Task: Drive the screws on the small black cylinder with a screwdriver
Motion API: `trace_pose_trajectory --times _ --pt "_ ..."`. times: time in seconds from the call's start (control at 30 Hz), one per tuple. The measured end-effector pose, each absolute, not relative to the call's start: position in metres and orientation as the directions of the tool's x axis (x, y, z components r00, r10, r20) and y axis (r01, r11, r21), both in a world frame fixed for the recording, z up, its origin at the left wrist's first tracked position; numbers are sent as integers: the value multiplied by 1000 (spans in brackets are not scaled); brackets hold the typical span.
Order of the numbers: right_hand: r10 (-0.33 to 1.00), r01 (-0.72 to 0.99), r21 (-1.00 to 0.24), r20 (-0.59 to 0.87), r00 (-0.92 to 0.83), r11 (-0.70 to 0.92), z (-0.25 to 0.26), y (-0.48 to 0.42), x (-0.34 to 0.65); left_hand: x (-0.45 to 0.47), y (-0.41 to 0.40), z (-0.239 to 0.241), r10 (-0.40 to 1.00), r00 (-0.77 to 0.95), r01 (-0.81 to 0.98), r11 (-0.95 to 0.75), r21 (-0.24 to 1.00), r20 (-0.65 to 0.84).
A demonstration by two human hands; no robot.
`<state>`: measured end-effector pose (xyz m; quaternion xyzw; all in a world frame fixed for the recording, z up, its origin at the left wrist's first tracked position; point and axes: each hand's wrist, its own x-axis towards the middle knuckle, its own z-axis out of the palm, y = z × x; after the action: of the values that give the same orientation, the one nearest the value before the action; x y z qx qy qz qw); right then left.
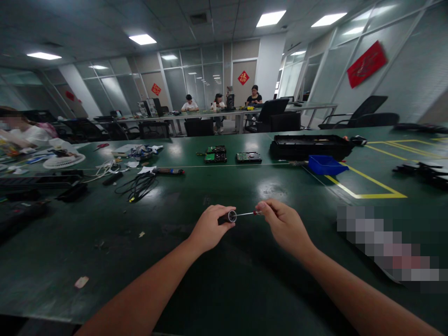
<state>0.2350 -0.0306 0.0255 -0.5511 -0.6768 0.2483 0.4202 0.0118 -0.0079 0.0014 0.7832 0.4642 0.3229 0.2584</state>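
Observation:
My left hand (210,227) is closed around a small black cylinder (231,216) with a pale ring at its open end, which faces right. Between the thumb and fingers of my right hand (285,224) is a thin screwdriver (247,214) with a red, partly clear handle. Its metal shaft points left, and the tip reaches the ringed end of the cylinder; whether it goes inside I cannot tell. Both hands are held above the green table (224,289). Most of the cylinder's body is hidden by my left fingers.
Beyond my hands lie green circuit boards (215,157), a hard drive (248,157), a long black housing (311,148) and a blue bin (327,165). Black cables (140,185) and a handheld tool (170,171) lie left. A blurred-out object (381,247) is at right. People sit farther back.

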Motion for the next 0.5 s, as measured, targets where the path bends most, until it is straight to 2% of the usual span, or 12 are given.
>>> trace_pose_trajectory --times 0.1,0.17,0.33,0.5 --pt "951 419 -864 311 5 280 23 -30 235 12 -8 2 891 365 556 -441 704 270" --pt "946 357 -881 322 -32 311 22 -30 236 12 -8 1 890 365 557 -445 701 275" --pt "965 391 -883 232 -118 260 21 -30 236 10 -6 -1 892 358 566 -442 696 275" --pt "972 145 -961 234 -16 234 22 -27 232 10 -6 -1 890 362 569 -446 691 277"
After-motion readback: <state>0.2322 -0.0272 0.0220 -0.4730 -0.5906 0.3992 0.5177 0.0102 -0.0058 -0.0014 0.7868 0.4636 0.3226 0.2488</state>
